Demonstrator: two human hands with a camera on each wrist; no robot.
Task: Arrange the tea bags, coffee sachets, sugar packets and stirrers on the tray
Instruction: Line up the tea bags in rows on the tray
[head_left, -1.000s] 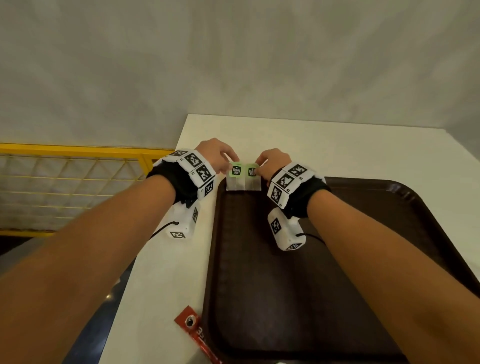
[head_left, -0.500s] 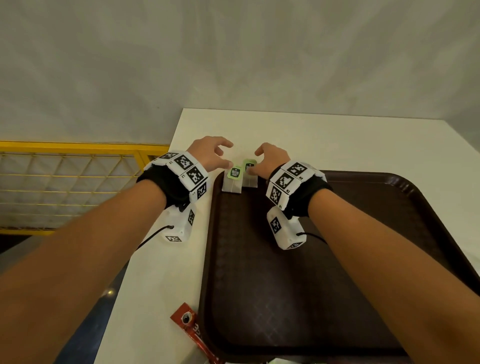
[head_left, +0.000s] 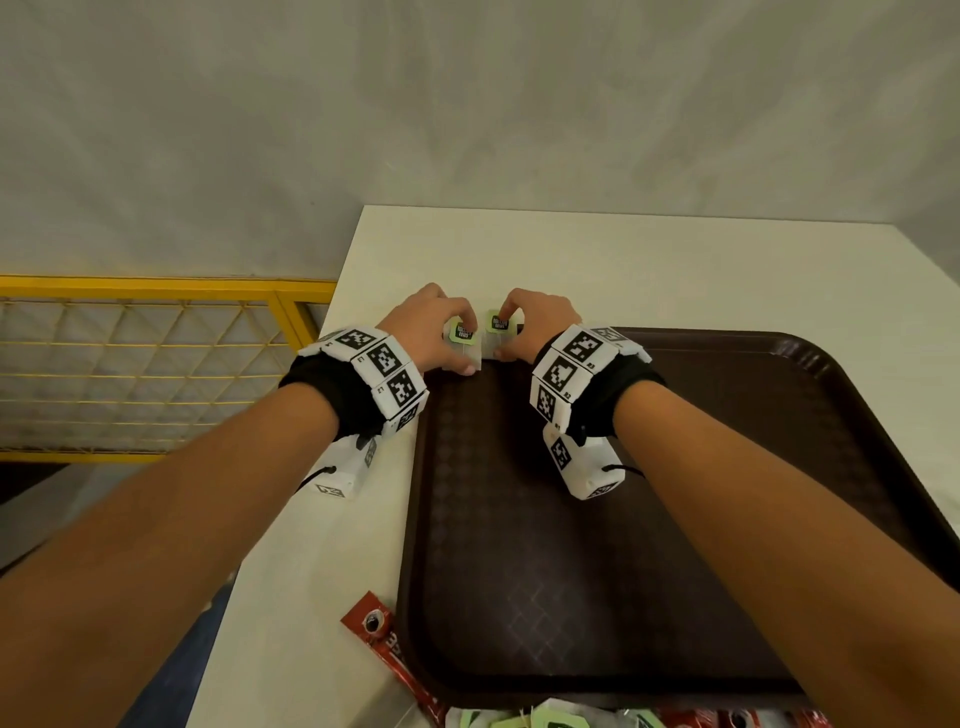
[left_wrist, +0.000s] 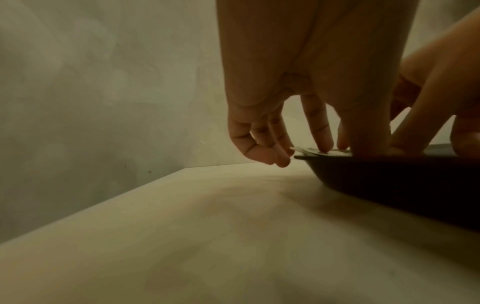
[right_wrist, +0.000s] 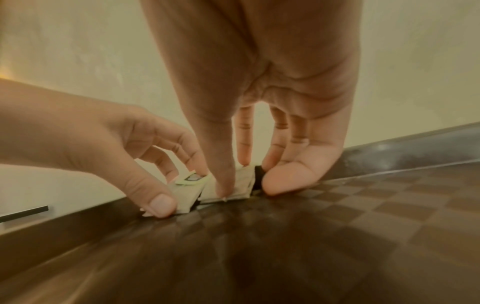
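Two paper tea bags with green tags lie side by side on the far left corner of the brown tray (head_left: 675, 519), partly up its rim. My left hand (head_left: 467, 348) pinches the left tea bag (head_left: 460, 332) between thumb and forefinger. My right hand (head_left: 500, 336) pinches the right tea bag (head_left: 498, 323) in the same way. In the right wrist view the right hand (right_wrist: 233, 176) holds its tea bag (right_wrist: 242, 185) end to end, and the left hand (right_wrist: 182, 188) holds the other tea bag (right_wrist: 185, 195). The left wrist view shows the left hand (left_wrist: 345, 148) over the tray rim (left_wrist: 389, 170).
A red coffee sachet (head_left: 374, 623) lies on the white table (head_left: 623, 260) by the tray's near left corner. More tea bags and red sachets (head_left: 550, 719) are heaped at the near edge. A yellow mesh railing (head_left: 156, 364) stands left of the table, with a grey wall behind.
Half a second ago both hands had their fingers spread and lifted off the tea bags. Now the fingers are down and pinch them again. The bags stay at the tray's far left corner.
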